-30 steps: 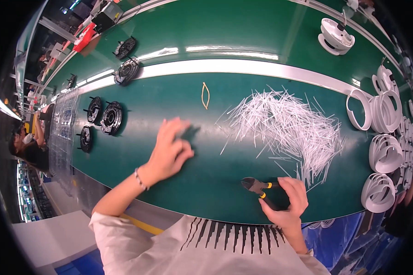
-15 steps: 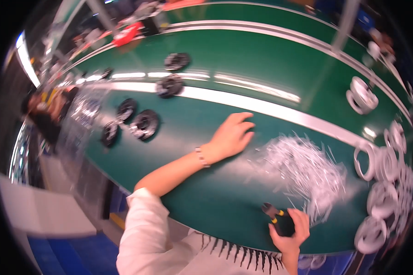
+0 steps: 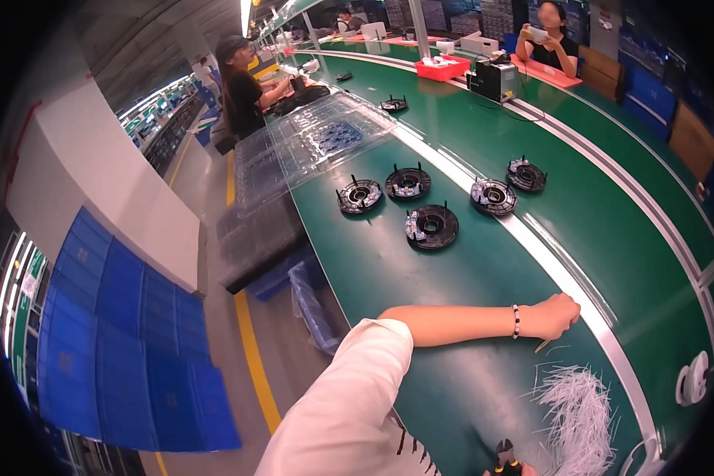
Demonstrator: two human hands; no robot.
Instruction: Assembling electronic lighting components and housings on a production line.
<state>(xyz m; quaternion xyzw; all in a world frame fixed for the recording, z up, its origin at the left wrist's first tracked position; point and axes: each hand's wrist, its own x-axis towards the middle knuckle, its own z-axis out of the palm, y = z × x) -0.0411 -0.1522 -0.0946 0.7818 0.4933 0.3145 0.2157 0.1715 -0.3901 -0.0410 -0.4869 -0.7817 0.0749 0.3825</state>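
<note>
My left hand (image 3: 554, 316) is closed low over the green bench, beside its pale metal edge strip. A thin strip shows just under it, but I cannot make out what the fingers hold. At the bottom edge my right hand (image 3: 527, 470), mostly cut off, is closed around black diagonal cutters (image 3: 505, 453) with yellow-marked handles. A heap of thin white plastic strips (image 3: 577, 416) lies beside the cutters. Beyond my left forearm sit several round black bases with upright pegs, among them a black disc (image 3: 440, 228) with a small white-blue board.
Clear plastic trays (image 3: 317, 143) cover the bench's far left end, near a co-worker (image 3: 242, 87). Another person sits across the line. A red bin (image 3: 443, 68) and a black box (image 3: 496, 81) stand beyond. White spools (image 3: 692, 379) lie at right.
The view has swung left, bringing the black discs nearer the middle. My left hand has gone from spread fingers to closed. The cutters stay in my right hand.
</note>
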